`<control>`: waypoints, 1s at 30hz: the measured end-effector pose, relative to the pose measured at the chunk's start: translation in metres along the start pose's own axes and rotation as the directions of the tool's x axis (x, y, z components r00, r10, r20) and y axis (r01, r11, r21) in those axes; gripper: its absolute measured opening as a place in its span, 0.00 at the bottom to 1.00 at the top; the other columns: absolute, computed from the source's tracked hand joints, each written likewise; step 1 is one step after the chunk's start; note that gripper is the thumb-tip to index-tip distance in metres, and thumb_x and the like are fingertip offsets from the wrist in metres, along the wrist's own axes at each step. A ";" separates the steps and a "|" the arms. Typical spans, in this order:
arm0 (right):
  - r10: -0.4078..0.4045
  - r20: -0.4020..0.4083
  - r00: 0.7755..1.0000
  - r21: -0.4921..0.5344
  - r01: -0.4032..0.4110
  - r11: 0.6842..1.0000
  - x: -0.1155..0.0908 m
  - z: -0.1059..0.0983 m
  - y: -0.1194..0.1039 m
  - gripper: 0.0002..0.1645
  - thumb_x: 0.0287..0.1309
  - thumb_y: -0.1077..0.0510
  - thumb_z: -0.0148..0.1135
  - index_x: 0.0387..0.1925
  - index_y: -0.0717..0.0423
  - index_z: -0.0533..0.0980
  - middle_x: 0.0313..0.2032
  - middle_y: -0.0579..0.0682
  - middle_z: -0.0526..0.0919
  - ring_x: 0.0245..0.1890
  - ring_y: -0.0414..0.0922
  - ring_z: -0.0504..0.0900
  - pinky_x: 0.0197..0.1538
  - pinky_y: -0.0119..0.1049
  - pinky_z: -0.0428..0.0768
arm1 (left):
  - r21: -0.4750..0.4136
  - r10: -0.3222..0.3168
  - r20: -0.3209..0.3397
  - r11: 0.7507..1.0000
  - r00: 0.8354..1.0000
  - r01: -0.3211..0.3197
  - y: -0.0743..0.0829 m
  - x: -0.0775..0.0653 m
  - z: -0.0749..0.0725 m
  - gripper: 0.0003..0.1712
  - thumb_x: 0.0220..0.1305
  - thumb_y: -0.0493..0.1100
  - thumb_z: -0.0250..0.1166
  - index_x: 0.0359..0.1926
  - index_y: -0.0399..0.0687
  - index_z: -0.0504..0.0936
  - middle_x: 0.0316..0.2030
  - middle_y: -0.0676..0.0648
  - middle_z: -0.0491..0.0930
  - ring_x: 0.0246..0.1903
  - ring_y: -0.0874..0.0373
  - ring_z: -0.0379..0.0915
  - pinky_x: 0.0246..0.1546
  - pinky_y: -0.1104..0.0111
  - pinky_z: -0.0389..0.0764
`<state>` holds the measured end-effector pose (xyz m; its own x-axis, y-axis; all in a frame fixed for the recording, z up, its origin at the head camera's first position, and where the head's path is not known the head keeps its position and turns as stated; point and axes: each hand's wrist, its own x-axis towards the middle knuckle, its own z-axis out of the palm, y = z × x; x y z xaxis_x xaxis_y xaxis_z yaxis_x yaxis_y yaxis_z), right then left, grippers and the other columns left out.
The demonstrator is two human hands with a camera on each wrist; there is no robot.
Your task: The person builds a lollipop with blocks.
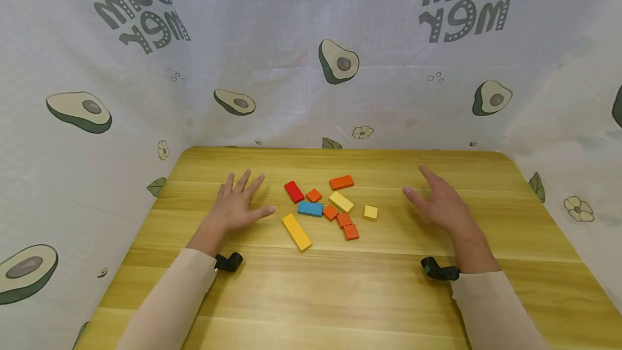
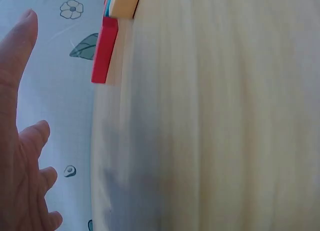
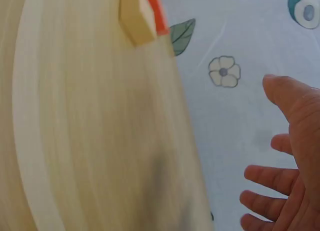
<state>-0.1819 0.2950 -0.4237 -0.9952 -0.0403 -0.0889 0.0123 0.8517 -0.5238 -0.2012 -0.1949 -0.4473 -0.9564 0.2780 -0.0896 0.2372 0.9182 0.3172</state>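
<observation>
- At left: left hand (image 1: pixel 235 209), spread wide, gripping nothing. Apparently raised over tabletop (image 1: pixel 364 290), judging by shadow (image 2: pixel 131 206); probably set aside to leave middle unobstructed.
- Next right: red block (image 1: pixel 293 192) on far side, long yellow block (image 1: pixel 297 233) on near side, both lying flat, so presumably stable unsupported.
- Middle: blue block (image 1: pixel 310 209), with small orange block (image 1: pixel 313 195) just beyond.
- Further right: three orange squares (image 1: pixel 344 220) slanting toward near right; pale yellow bar (image 1: pixel 342 202) beyond, orange bar (image 1: pixel 342 182) farthest. Looks loosely scattered.
- Off right: small pale yellow block (image 1: pixel 371 213), set apart.
- At right: right hand (image 1: pixel 442 207), open and holding nothing, probably clear for same reason.
</observation>
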 end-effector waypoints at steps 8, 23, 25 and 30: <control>0.014 0.016 1.000 0.102 -0.016 0.995 -0.009 0.017 -0.012 0.57 0.67 0.24 0.49 0.83 0.48 0.43 0.77 0.64 0.58 0.76 0.72 0.53 0.70 0.73 0.55 | -0.046 0.023 -0.025 0.999 0.999 -0.025 0.017 -0.009 0.012 0.56 0.60 0.82 0.55 0.82 0.67 0.49 0.83 0.43 0.42 0.79 0.28 0.30 0.74 0.32 0.39; -0.050 0.144 0.988 0.128 0.032 0.991 -0.005 0.056 -0.035 0.41 0.63 0.39 0.68 0.68 0.59 0.72 0.43 0.54 0.80 0.38 0.47 0.75 0.42 0.40 0.74 | -0.234 0.076 -0.089 0.967 0.993 -0.095 0.047 -0.027 0.050 0.45 0.57 0.74 0.67 0.69 0.57 0.75 0.75 0.41 0.60 0.74 0.32 0.48 0.71 0.35 0.54; -0.046 0.155 0.987 0.128 0.026 0.991 -0.005 0.059 -0.037 0.38 0.62 0.41 0.69 0.66 0.59 0.74 0.42 0.52 0.80 0.37 0.46 0.74 0.41 0.38 0.72 | -0.269 0.071 -0.099 0.958 0.993 -0.095 0.052 -0.030 0.054 0.44 0.56 0.73 0.69 0.67 0.56 0.76 0.73 0.41 0.62 0.73 0.33 0.50 0.70 0.36 0.55; -0.046 0.119 0.992 0.144 0.029 0.989 -0.006 0.066 -0.033 0.30 0.62 0.45 0.71 0.59 0.56 0.78 0.41 0.52 0.80 0.35 0.46 0.75 0.41 0.38 0.73 | -0.297 0.054 -0.135 0.950 0.989 -0.092 0.063 -0.036 0.064 0.49 0.48 0.74 0.74 0.66 0.53 0.77 0.68 0.41 0.65 0.69 0.36 0.52 0.69 0.38 0.56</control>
<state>-0.1705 0.2326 -0.4614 -0.9762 -0.1415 -0.1645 -0.0028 0.7662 -0.6426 -0.1413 -0.1292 -0.4846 -0.9565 0.2864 0.0562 0.2632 0.7631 0.5902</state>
